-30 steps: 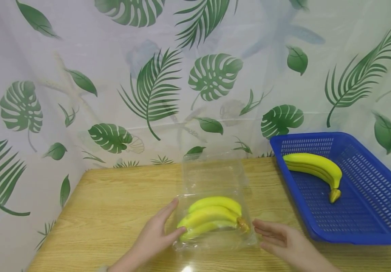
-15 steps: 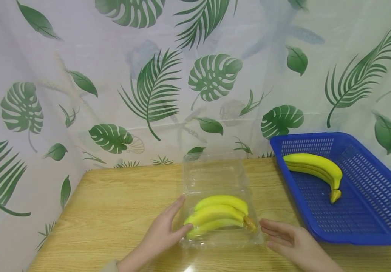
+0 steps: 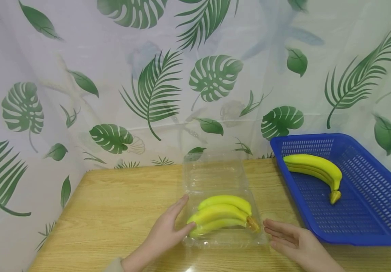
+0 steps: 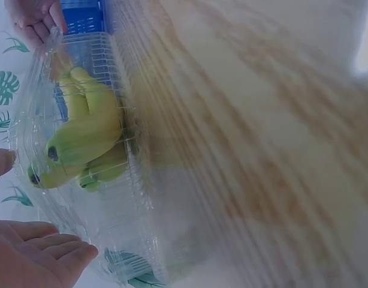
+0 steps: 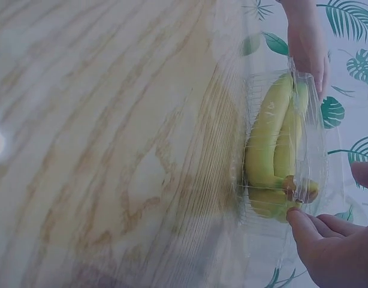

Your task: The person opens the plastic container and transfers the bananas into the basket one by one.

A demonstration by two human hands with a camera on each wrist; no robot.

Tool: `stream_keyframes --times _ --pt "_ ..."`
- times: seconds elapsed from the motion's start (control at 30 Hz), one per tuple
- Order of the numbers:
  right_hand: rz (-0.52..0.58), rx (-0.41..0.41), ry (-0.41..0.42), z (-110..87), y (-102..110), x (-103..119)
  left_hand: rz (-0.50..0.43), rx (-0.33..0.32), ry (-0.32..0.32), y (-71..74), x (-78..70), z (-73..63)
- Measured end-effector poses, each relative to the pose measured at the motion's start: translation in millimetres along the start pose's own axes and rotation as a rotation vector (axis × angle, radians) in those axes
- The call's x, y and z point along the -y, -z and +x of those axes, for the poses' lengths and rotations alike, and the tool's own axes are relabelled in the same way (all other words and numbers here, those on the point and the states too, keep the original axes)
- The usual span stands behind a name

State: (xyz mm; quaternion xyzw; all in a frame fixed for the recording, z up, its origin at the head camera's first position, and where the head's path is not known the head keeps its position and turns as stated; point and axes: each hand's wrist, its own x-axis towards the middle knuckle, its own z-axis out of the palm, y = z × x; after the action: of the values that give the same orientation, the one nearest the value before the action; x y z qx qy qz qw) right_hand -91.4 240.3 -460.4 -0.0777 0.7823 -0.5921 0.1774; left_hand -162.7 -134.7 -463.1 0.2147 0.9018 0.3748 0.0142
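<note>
A bunch of yellow bananas [image 3: 220, 216] lies in the base of a clear plastic clamshell box [image 3: 227, 241], stem end to the right. The box's lid [image 3: 214, 177] is raised at the back. At the box's left side is my left hand [image 3: 163, 228], fingers extended along the wall and thumb near the rim. My right hand [image 3: 292, 240] is at the right side, beside the stem, with fingers fairly straight; in the right wrist view its fingertips [image 5: 298, 219] appear to touch the wall. Neither hand grips the bananas.
To the right stands a blue plastic basket [image 3: 309, 223] with another banana bunch [image 3: 317, 166] inside. The wooden table [image 3: 120, 204] ends at the back against a leaf-patterned curtain [image 3: 141, 151].
The clamshell box with the bananas has slid a short way to the right, and both hands have moved along with it. The basket has stayed in place.
</note>
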Motion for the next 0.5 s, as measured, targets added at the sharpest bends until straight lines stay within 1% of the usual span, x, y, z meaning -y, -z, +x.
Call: stream_keyframes --times 0.27,0.43,0.5 --pt "-0.013 0.001 -0.008 -2.2 2.7 -0.5 0.011 -0.008 -0.005 1.5 -4.9 -0.5" --pt "0.006 0.017 0.007 -3.2 5.2 -5.1 0.031 -0.024 -0.034 1.7 -6.8 -0.6" --pt "0.01 0.014 0.0 -3.7 6.4 -6.5 0.046 -0.033 -0.05 1.5 -7.3 0.1"
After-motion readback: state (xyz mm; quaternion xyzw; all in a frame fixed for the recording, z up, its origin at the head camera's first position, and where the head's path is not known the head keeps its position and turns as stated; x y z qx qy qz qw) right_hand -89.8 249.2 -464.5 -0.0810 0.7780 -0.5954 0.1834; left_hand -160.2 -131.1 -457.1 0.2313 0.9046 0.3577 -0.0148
